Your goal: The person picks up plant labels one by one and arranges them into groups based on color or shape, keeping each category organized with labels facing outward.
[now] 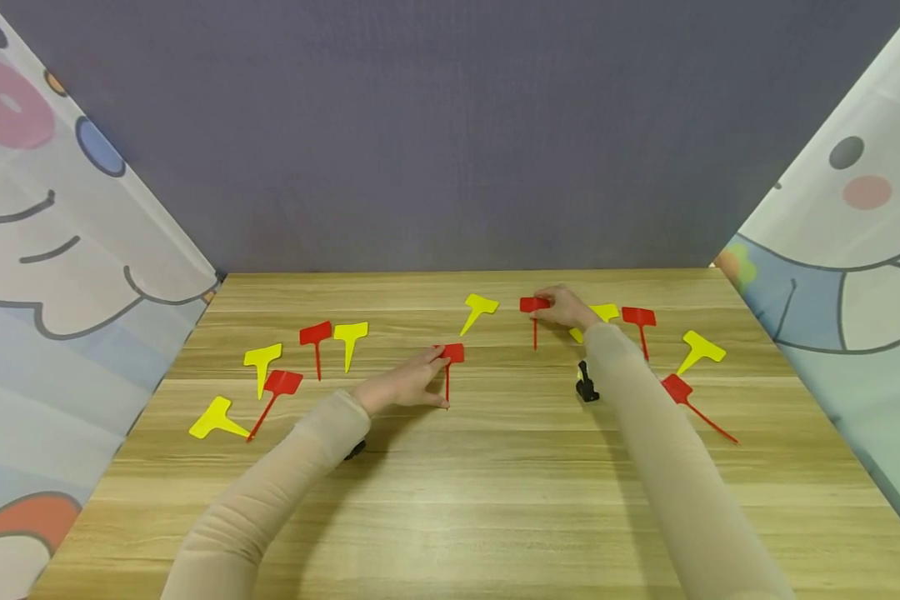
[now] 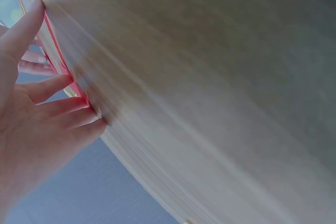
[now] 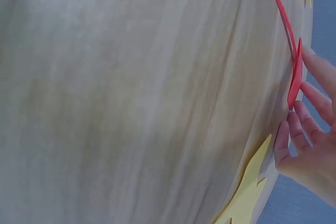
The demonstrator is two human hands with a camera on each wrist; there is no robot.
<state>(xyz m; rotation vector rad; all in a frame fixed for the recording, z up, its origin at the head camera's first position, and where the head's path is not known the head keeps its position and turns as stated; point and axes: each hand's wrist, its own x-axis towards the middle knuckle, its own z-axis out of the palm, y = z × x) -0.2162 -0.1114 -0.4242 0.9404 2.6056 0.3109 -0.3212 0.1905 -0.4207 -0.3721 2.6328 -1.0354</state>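
Apparently most of the laying-out is done: twelve tags show on the table, six yellow and six red, in a rough bow, and I take the middle yellow tag as my marker. Well to its left lie three yellow tags and two red tags, all free of my fingers. Well to its right lie a red pair and an outer yellow tag, also untouched; closer in on that side, a half-hidden yellow tag sits behind my right hand.

What looks unfinished is the two red tags under my touch. The nearer red tag lies a little towards me and slightly left of the marker; my left hand spans it, thumb at the stem's tip, other fingers extended over its head, clenching nothing. The farther red tag lies just right of the marker; my right fingers touch its head, loosely spread, no firm grip showing. I judge that only small straightening and letting go remain.
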